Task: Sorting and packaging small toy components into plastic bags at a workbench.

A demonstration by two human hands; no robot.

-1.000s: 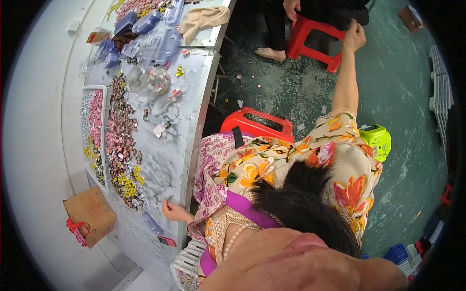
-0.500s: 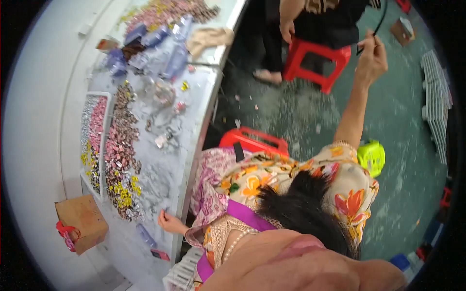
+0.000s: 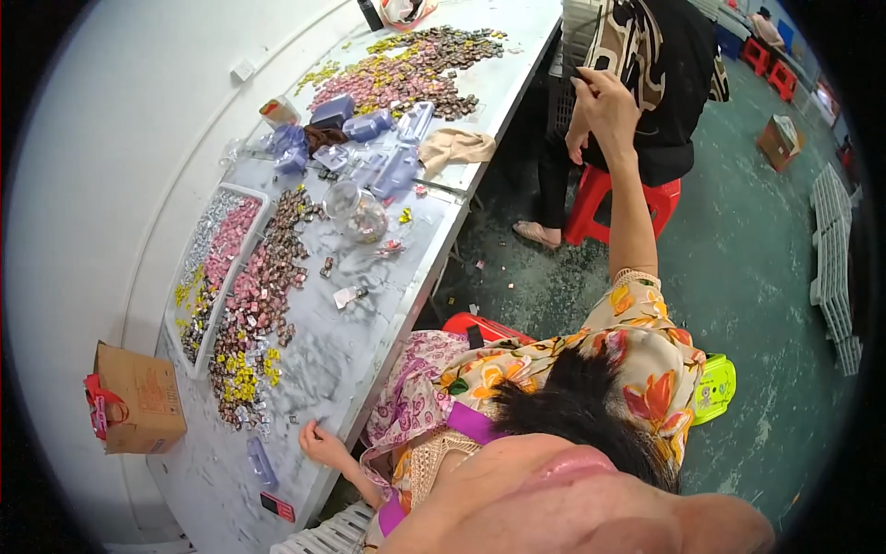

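My left hand point(image 3: 325, 447) rests at the near edge of a marbled table point(image 3: 323, 369), its fingers loosely bent and apart, with nothing seen in them. Close to it lie an empty lilac plastic tray point(image 3: 262, 463) and a small red and black device point(image 3: 277, 506). A long pile of small wrapped sweets point(image 3: 258, 305), brown, pink, yellow and silver, spreads beyond it. Stretched out over the floor side, my right hand point(image 3: 607, 109) has its thumb and fingers pinched together. Something dark shows at those fingertips, against dark clothing, too unclear to name.
A white divided tray point(image 3: 221, 305) holds sorted sweets by the wall. A clear jar point(image 3: 355, 212), lilac containers point(image 3: 369, 125) and a beige cloth point(image 3: 455, 150) stand farther along. A cardboard box point(image 3: 138, 399) is at left. Another person in black point(image 3: 660, 120) sits on a red stool point(image 3: 591, 208).
The view has shifted, showing more of the far table. My right hand has come leftward, toward the seated person; the thin black cord at its fingers no longer shows clearly. My left hand stays by the edge.
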